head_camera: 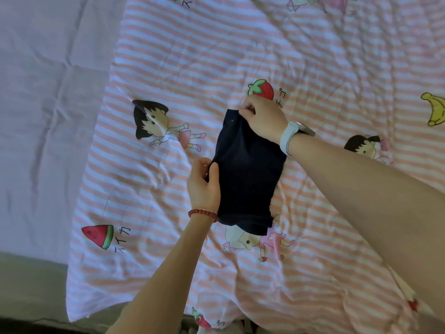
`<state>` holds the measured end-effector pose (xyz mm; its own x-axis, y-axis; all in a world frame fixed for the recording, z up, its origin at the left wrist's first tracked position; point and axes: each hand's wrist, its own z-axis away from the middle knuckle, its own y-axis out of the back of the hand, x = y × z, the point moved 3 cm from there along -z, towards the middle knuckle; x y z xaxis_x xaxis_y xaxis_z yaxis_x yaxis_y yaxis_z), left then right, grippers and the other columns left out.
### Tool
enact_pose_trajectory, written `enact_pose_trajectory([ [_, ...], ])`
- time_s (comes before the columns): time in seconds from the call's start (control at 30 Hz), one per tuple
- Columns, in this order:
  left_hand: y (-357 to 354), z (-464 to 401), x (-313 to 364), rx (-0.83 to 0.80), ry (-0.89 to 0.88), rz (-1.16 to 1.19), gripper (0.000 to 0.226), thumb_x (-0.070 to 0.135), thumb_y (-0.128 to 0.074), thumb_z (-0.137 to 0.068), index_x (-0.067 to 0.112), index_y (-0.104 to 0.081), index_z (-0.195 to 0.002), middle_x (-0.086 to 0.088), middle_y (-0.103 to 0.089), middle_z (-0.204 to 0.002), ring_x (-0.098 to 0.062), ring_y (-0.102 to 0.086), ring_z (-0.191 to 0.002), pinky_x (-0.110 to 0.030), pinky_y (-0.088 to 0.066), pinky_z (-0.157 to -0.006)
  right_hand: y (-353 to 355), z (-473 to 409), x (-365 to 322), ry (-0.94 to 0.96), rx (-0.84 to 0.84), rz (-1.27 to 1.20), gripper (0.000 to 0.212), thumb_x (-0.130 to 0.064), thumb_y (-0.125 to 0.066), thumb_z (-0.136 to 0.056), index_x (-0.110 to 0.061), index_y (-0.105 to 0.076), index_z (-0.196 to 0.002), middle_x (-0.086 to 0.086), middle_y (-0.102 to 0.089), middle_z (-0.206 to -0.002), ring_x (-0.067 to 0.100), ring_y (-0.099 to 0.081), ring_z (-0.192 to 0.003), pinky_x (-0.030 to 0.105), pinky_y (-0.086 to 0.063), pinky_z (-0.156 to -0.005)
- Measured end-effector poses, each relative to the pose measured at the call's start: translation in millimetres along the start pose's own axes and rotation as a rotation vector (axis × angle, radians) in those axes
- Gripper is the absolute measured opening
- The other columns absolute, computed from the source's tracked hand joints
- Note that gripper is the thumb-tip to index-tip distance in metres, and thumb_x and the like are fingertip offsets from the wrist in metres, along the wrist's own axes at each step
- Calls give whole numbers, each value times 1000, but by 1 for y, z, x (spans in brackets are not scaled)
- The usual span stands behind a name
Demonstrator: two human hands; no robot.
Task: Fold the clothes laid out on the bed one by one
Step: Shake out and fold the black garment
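striped quilt (313,56) | dark garment (248,174), probably folded, between hands | left (203,186), right (263,118) pinching its edges

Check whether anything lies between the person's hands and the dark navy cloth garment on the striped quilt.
Nothing visible does. The left hand pinches the dark navy cloth garment at its left edge, and the right hand pinches its far top corner. Both touch the fabric directly. The pink-and-white striped cartoon quilt lies under it.
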<state>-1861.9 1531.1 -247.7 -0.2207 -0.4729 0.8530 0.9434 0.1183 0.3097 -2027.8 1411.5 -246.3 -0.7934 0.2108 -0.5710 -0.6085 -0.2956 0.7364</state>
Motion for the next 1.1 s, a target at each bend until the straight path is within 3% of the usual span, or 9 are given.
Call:
enact_pose_trajectory([
  [0.13,2,3,-9,71,-15,-59,11,14,-50,-94,22,-48,-86,14,-50,-70,5,-49,-61,-14,-40,-60,-2,0,8,20,179,132,17,-15,-39,-96,-13,-44,-80,4,-47,-78,20,-44,-64,31,-29,-53],
  [0.27,3,-3,-10,58,84,-158,5,21,-47,-94,23,-51,-91,13,-54,-76,-3,-50,-60,-28,-41,-62,0,8,3,65,243,206,20,-21,-39,-98,-10,-55,-93,3,-54,-97,26,-53,-76,38,-42,-66],
  [0.47,-6,-4,34,43,-556,-659,34,8,-50,-85,4,-59,-117,-13,-58,-122,-32,-55,-112,-43,-42,-90,14,70,0,340,522,248,37,0,-39,-85,-2,-64,-112,12,-64,-108,29,-57,-99,43,-37,-93],
  [0.57,-31,-1,34,-200,-670,-875,45,16,-46,-92,6,-45,-136,-13,-42,-143,-31,-38,-134,-47,-31,-105,-6,87,17,394,284,413,41,-5,-40,-90,-1,-53,-128,14,-58,-126,29,-53,-120,53,-27,-108],
  [0.73,-38,-14,-10,-450,-407,-1162,64,48,-20,-97,21,9,-148,-2,10,-157,-19,9,-144,-42,1,-116,-12,72,73,-24,-143,657,52,-37,-14,-101,-20,-6,-150,-5,-6,-158,18,-1,-145,55,0,-112],
  [0.83,-34,-24,-15,-457,-332,-1134,66,52,-19,-95,25,9,-148,-6,10,-157,-23,11,-144,-43,5,-116,3,67,91,-164,-132,691,52,-35,-13,-101,-18,-6,-150,-2,2,-158,21,4,-145,57,0,-112],
  [0.97,-45,-30,14,-283,-673,-1075,60,44,-24,-95,17,-18,-148,-9,-12,-156,-28,-10,-144,-52,-2,-112,12,81,70,37,172,541,48,-22,-28,-97,-7,-33,-142,10,-26,-153,27,-21,-142,60,-10,-111],
  [1.03,-56,-39,20,-361,-763,-1151,59,44,-20,-95,18,-18,-148,-8,-13,-156,-26,-10,-144,-54,-4,-113,-2,93,53,239,159,539,50,-26,-29,-94,-8,-41,-139,11,-35,-148,29,-31,-138,61,-17,-108],
  [1.1,-55,-55,12,-428,-615,-1248,61,50,-15,-96,24,0,-149,-3,4,-158,-22,6,-145,-49,5,-115,-21,102,57,214,-13,582,52,-34,-26,-97,-17,-30,-146,7,-25,-154,27,-20,-142,58,-11,-111],
])
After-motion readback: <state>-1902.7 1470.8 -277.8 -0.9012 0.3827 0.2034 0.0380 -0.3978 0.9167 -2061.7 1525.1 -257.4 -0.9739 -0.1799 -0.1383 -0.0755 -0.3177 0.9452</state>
